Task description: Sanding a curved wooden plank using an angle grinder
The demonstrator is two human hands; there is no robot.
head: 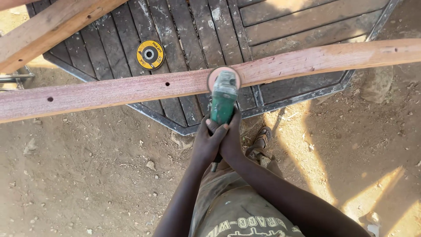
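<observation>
Both hands (left hand (pixel 209 142), right hand (pixel 231 139)), green grinder (pixel 222 102), reddish plank (pixel 131 90), yellow disc (pixel 150 55)

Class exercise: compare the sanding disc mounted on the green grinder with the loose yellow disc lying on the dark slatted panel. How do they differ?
The mounted disc is pinkish-tan, pressed to the reddish plank; the loose disc is yellow with a dark centre, lying flat on the slatted panel. The mounted disc is partly hidden by the green grinder, gripped by the left hand and right hand; the loose disc shows whole, untouched. Both are round.

rough wooden plank (pixel 131 90), green plastic grinder (pixel 222 98)
</observation>
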